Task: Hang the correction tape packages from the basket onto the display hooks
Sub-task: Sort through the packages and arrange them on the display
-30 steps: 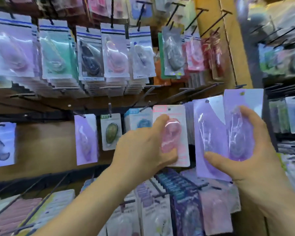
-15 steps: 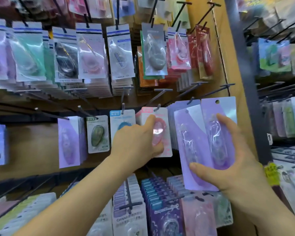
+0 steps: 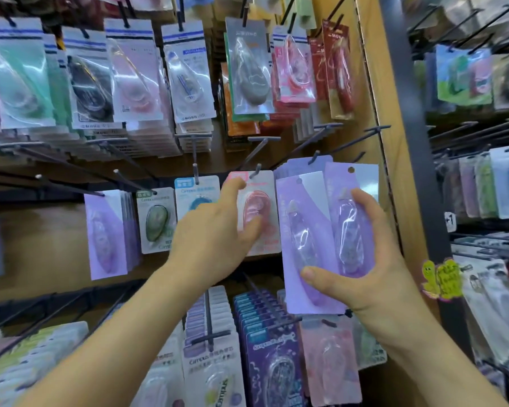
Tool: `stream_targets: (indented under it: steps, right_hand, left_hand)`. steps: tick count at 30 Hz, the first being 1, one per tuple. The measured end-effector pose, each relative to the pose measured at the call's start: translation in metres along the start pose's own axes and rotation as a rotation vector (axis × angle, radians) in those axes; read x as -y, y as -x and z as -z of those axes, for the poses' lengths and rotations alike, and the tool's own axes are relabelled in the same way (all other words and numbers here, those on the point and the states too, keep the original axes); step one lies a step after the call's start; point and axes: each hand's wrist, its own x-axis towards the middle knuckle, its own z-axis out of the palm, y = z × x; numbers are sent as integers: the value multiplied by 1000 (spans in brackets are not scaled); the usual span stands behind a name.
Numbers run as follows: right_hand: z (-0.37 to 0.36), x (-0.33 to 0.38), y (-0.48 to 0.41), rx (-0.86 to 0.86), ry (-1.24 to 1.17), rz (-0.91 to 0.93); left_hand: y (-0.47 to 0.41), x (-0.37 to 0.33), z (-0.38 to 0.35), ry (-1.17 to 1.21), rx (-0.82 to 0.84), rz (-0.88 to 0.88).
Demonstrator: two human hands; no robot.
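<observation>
Pink package on the hook, two purple ones waiting in your hands.
Your left hand (image 3: 215, 233) holds the pink package (image 3: 262, 201) where it hangs on the hook (image 3: 257, 171), with the thumb on the blister and the forefinger at the top (other fingers hidden). Your right hand (image 3: 365, 277) grips two purple packages (image 3: 303, 230), fanned out, just beside the hung purple stack (image 3: 300, 165).

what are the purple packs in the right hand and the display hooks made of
The purple packages in the right hand: matte printed card backing with a clear glossy plastic blister, judging by the glare streaks. The display hooks: thin dark rods, probably coated metal wire; finish too blurred to tell.
</observation>
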Motion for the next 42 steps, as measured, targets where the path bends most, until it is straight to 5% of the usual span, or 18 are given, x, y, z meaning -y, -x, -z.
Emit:
stream_targets:
  steps: [5, 10, 18, 23, 27, 31, 42]
  right_hand:
    - [-10, 4, 1, 36, -147, 12]
    - [-22, 10, 4, 62, -336, -94]
    - [-19, 3, 11, -151, -363, -196]
    - [-12, 6, 12, -196, -340, -246]
    - [-24, 13, 18, -93, -451, -279]
    - [-27, 16, 18, -60, -491, -287]
    - [-75, 15, 18, 153, -478, -288]
  left_hand:
    - [47, -42, 11, 1097, 283, 171]
    - [58, -47, 3, 1265, 165, 331]
    - [59, -36, 13, 1199, -92, 385]
    - [69, -24, 18, 1032, -64, 324]
    - [77, -33, 16, 1045, 14, 276]
    - [82, -25, 18, 787, -28, 214]
    - [107, -5, 41, 652, -68, 289]
